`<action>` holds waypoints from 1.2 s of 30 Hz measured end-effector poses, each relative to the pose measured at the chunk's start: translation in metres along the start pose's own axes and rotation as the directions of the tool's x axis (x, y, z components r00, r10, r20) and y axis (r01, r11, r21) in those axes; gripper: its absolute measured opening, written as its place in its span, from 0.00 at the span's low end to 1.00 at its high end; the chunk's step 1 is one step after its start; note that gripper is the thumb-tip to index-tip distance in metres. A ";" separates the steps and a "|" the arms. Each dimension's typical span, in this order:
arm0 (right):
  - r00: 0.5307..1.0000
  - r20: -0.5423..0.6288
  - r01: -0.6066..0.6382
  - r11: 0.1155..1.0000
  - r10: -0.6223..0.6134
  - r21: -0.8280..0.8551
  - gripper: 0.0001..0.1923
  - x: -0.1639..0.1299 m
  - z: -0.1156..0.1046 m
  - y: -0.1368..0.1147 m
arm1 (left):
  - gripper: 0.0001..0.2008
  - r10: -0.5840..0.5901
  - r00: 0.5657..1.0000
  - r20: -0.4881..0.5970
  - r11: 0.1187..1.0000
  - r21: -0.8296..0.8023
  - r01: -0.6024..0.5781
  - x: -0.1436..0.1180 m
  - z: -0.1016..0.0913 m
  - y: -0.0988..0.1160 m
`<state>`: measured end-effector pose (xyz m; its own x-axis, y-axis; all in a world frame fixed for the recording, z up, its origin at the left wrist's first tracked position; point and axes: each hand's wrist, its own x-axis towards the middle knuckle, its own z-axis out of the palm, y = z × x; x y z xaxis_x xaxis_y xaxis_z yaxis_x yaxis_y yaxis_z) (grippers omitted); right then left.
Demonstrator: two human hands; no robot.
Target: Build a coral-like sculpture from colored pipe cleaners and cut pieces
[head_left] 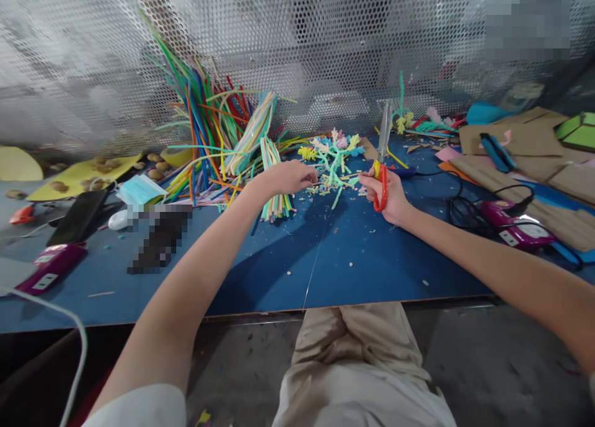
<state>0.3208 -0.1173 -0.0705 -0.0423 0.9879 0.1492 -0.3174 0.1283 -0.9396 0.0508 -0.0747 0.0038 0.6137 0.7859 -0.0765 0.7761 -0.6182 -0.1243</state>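
Note:
My right hand (389, 194) is closed around a pair of scissors (382, 160) with red and yellow handles, the blades pointing up. A thin pale strand shows at its fingertips, among the clippings. My left hand (294, 178) has its fingers curled into a pinch; what lies in them, if anything, is too small to make out. Between the hands stands a small branching piece of mint-green pipe cleaner (333, 165) with pastel flower-like tips. Just behind my left wrist is a bundle of pastel pipe cleaners (271, 153), its lower ends spreading under the hand.
Many loose coloured pipe cleaners (193, 114) lean on the perforated metal screen (325, 49). At left lie a face mask (141, 189) and a dark phone-like slab (80, 216). Brown cardboard (511, 139) and a purple device (515, 225) with black cable are at right. Cut bits litter the blue table (279, 272).

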 end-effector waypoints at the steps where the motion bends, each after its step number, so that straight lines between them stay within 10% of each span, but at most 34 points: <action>1: 1.000 -0.003 -0.001 1.000 0.001 -0.004 0.26 0.000 0.000 0.000 | 0.14 -0.011 1.000 -0.022 0.999 0.036 0.012 0.000 0.002 0.000; 17: 0.999 0.026 0.020 0.999 -0.019 -0.046 0.26 0.000 -0.001 0.000 | 0.14 0.148 0.982 -0.120 0.985 0.103 -0.136 0.004 0.014 -0.008; 23: 1.000 0.014 0.002 1.000 -0.001 -0.017 0.27 -0.002 0.001 -0.002 | 0.12 0.026 0.969 -0.247 0.973 -0.216 -0.081 0.005 0.010 0.002; 28: 1.000 0.024 0.009 0.998 -0.007 -0.067 0.26 -0.003 0.001 0.001 | 0.12 -0.096 0.967 -0.236 0.573 -0.807 -0.141 0.010 0.008 0.029; 36: 0.990 0.126 0.086 0.986 -0.067 -0.145 0.25 -0.003 0.001 0.008 | 0.16 -0.142 0.987 -0.070 0.249 -0.968 -0.033 0.006 -0.001 0.059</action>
<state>0.3179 -0.1195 -0.0779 -0.1397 0.9581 0.2499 -0.1792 0.2237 -0.9580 0.1008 -0.1061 -0.0034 0.5062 0.8623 0.0115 0.3135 -0.1964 0.9290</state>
